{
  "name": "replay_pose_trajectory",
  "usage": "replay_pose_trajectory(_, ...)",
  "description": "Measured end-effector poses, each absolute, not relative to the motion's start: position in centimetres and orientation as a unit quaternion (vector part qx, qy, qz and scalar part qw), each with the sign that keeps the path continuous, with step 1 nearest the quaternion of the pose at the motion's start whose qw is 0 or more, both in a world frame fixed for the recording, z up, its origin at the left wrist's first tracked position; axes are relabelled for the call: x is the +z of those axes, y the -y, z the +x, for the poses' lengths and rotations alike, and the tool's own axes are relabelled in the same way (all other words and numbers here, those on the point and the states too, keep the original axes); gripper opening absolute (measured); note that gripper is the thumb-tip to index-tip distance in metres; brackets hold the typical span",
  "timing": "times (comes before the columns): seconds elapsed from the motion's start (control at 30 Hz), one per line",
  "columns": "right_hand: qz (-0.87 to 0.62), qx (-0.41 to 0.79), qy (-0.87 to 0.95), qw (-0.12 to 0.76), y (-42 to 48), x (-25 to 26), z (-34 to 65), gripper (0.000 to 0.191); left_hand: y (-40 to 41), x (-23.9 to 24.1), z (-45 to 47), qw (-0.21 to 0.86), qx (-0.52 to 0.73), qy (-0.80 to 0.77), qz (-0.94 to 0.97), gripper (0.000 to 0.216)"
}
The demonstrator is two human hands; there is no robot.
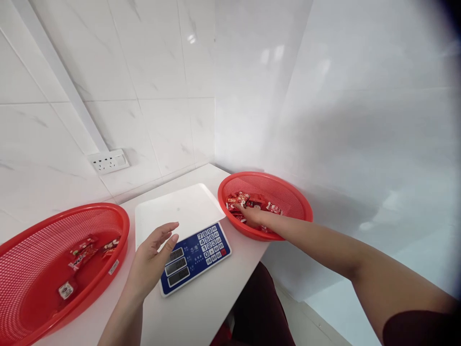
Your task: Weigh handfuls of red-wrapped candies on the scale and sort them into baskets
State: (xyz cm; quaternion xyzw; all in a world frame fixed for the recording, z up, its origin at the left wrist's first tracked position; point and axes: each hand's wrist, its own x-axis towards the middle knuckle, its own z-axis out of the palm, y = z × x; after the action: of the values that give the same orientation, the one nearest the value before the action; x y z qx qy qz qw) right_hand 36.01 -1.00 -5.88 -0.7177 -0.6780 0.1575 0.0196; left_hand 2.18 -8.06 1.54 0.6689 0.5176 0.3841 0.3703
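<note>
My left hand [154, 254] hovers over the left front part of a digital weighing scale [196, 257], fingers loosely curved and apart from the thumb, holding nothing. The scale has a white pan [173, 206], which is bare, and a blue panel with number keys and three small displays. My right hand [254, 216] reaches down into a red mesh basket [302, 204] at the right. It touches small red wrapped packets [273, 207] there, one digit stretched out; its other fingers are partly hidden.
A second red mesh basket [122, 230] stands at the left with a few red packets [83, 253] and a small whitish piece [66, 290] inside. The white table [201, 312] sits in a corner against tiled walls. A power socket [108, 162] is on the back wall.
</note>
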Motion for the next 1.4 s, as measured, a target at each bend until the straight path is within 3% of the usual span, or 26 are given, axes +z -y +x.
replay_pose_trajectory(0.3, -0.707, 0.135, 0.681, 0.134, 1.0, -1.7, 38.6, 0.054, 8.1, 1.7, 1.3, 0.400, 0.403, -0.510, 0.647, 0.037)
replay_pose_trajectory(0.47, -0.708, 0.130, 0.661, 0.211, 0.5, 2.1, 39.7, 0.046, 7.8, 1.6, 0.9, 0.413, 0.421, -0.492, 0.640, 0.034)
replay_pose_trajectory(0.63, -0.624, 0.265, 0.658, 0.327, -0.4, 5.0, 35.3, 0.044, 7.5, 1.6, 1.0, 0.423, 0.435, -0.486, 0.629, 0.033)
replay_pose_trajectory(0.8, -0.515, 0.263, 0.761, 0.293, -2.7, 4.7, 27.5, 0.042, 7.2, 1.0, 0.4, 0.414, 0.463, -0.482, 0.618, 0.034)
replay_pose_trajectory(1.03, -0.473, 0.234, 0.822, 0.215, -4.7, 3.0, 20.9, 0.058, 6.7, 0.8, -2.4, 0.377, 0.471, -0.523, 0.602, 0.035)
replay_pose_trajectory(1.4, -0.516, 0.253, 0.763, 0.296, -5.6, 2.6, 19.0, 0.038, 6.8, 1.5, -3.8, 0.355, 0.496, -0.529, 0.590, 0.033)
